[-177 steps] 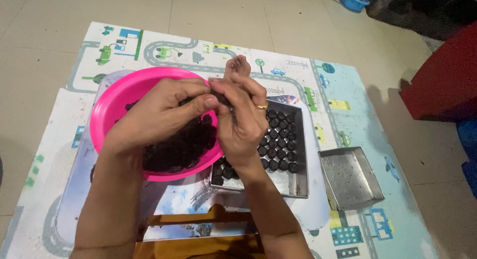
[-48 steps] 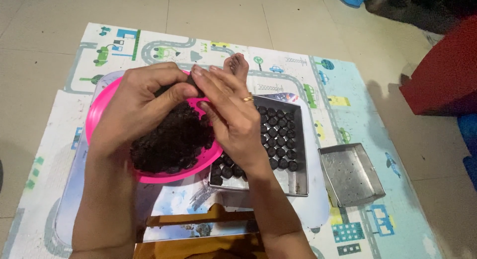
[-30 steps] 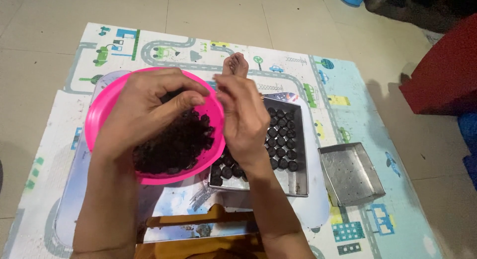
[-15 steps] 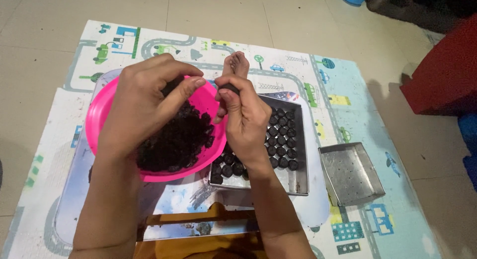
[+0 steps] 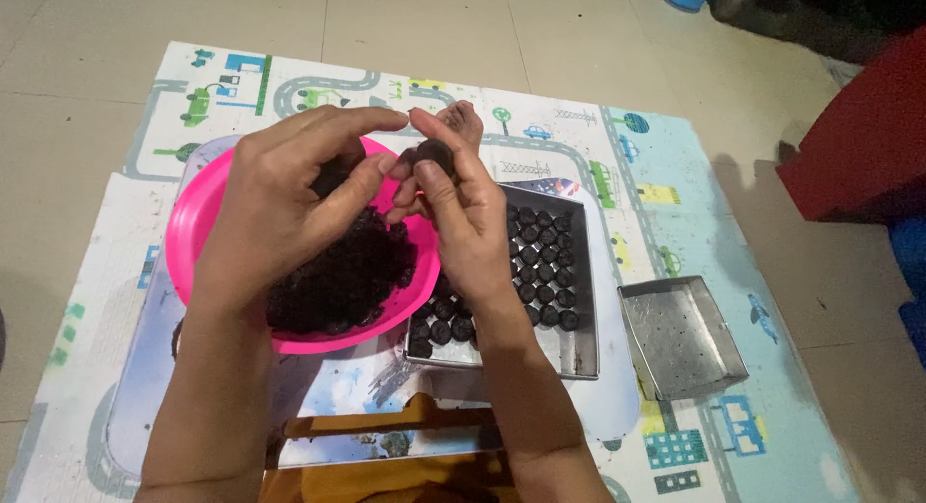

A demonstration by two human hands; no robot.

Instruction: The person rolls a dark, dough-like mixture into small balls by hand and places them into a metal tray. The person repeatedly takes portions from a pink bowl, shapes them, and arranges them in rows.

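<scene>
My left hand (image 5: 289, 199) hovers over a pink bowl (image 5: 198, 223) filled with a dark crumbly mass (image 5: 338, 281), its fingers pinched toward my right hand. My right hand (image 5: 458, 209) is closed around a small dark ball (image 5: 434, 154) held at its fingertips, above the bowl's right rim. Under my right forearm lies a steel tray (image 5: 579, 344) with several rows of dark balls (image 5: 540, 262).
An empty smaller steel tray (image 5: 683, 336) lies to the right on the printed play mat (image 5: 675, 204). A bare foot (image 5: 463, 117) shows beyond my hands. A wooden stool frame (image 5: 386, 426) sits at the near edge. A red object (image 5: 858, 146) stands at far right.
My hands stayed together over the bowl, rolling a piece of the dark mass. The right hand has lifted slightly and now shows a rounded ball at its fingertips.
</scene>
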